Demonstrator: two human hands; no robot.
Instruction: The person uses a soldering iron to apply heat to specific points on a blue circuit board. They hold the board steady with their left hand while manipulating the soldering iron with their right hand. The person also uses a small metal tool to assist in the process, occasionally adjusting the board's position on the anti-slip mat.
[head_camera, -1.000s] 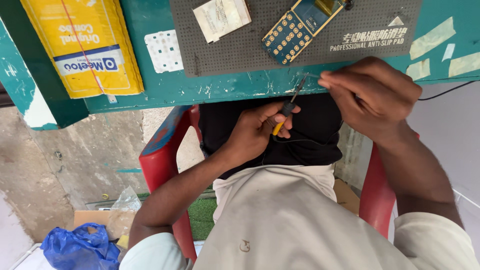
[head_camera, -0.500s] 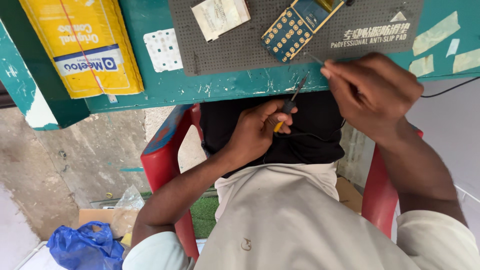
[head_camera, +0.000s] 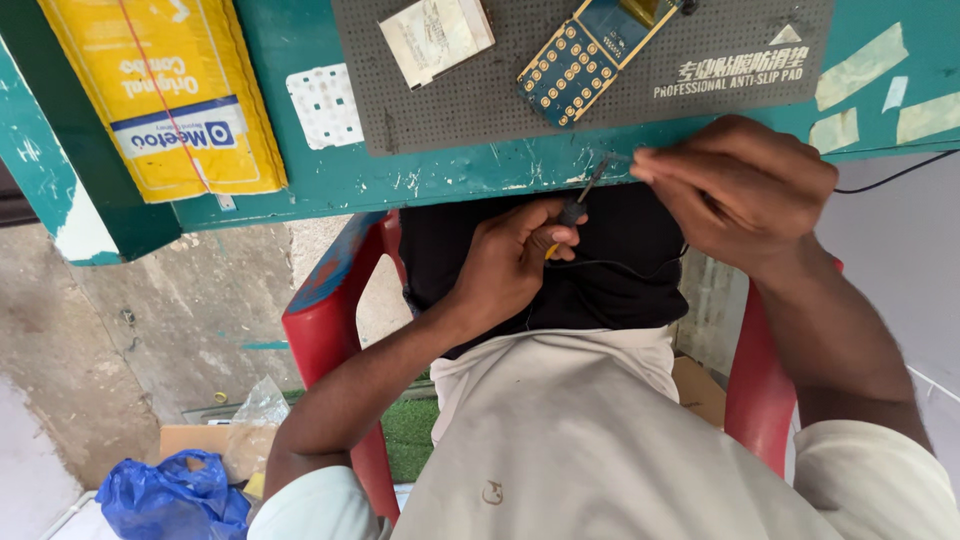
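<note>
Left hand (head_camera: 515, 262): fingers closed round a small screwdriver (head_camera: 575, 207) with a yellow-and-black handle, tip raised to the near table (head_camera: 300, 170) edge; over the last second it has barely shifted. Right hand (head_camera: 740, 185): fingertips pinched tight on something too small to identify, now drawn slightly left along the edge so that the pinch sits just beside the screwdriver tip, which suggests fine work on the pinched part is under way. Far of both hands: grey mat (head_camera: 480, 90) carrying a blue keypad board (head_camera: 585, 60) and a pale card (head_camera: 435, 35), untouched; yellow box (head_camera: 165, 95) far left.
</note>
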